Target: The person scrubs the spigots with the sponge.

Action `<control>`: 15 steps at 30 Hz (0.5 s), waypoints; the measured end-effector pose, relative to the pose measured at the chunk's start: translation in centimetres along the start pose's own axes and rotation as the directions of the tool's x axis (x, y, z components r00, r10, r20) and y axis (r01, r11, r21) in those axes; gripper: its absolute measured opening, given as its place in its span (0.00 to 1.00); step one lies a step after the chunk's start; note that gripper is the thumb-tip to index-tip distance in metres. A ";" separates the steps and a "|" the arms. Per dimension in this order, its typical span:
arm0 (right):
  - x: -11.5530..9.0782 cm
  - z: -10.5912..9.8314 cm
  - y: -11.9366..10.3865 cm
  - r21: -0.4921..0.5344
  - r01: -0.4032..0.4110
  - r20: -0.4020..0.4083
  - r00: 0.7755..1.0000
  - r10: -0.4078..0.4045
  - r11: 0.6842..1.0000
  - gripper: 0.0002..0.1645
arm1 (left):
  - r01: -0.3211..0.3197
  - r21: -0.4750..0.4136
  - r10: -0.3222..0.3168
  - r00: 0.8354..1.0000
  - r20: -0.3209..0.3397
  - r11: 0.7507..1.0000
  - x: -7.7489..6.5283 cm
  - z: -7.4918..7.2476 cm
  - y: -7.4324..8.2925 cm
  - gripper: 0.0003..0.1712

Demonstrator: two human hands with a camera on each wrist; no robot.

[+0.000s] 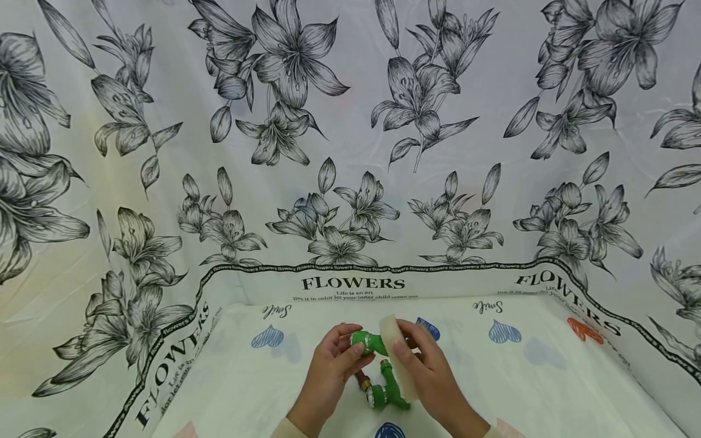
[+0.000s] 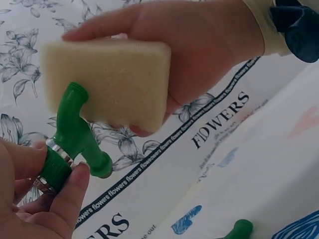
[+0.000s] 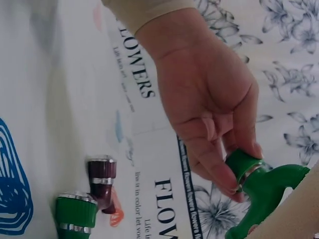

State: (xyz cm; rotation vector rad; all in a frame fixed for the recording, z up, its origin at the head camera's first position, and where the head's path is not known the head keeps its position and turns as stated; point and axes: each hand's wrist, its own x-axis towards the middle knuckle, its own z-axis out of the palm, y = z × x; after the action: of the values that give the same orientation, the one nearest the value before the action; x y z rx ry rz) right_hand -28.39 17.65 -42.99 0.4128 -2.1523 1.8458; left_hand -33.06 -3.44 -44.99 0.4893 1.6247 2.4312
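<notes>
A green tap with a ribbed knob and silver rings (image 2: 75,129) is pinched by its knob between the thumb and fingers of my left hand (image 1: 328,368). My right hand (image 1: 435,365) grips a pale yellow block-shaped sponge (image 2: 104,82) along its edges. In the left wrist view the tap's curved end overlaps the sponge's broad face. The right wrist view shows the knob (image 3: 244,164) in my left fingers, and the sponge (image 3: 294,214) fills the lower right corner. Both hands are raised over the table.
Below the hands, a second green tap (image 1: 390,389) lies on the table, with a maroon tap (image 1: 362,381) beside it. A white cloth with hearts (image 1: 246,377) covers the table. Behind stands a white curtain (image 1: 361,146) printed with flowers.
</notes>
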 end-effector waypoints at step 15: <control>0.2 -0.2 -0.1 -0.049 0.087 -0.030 0.996 -0.089 0.995 0.27 | 0.006 -0.034 -0.007 1.000 -0.029 0.999 -0.1 0.6 0.3 0.22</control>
State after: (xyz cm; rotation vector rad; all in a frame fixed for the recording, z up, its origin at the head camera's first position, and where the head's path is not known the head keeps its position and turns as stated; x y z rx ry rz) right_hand -28.53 17.80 -42.85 0.4566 -2.1173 1.7387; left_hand -32.70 -3.06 -44.52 0.4445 1.5907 2.4689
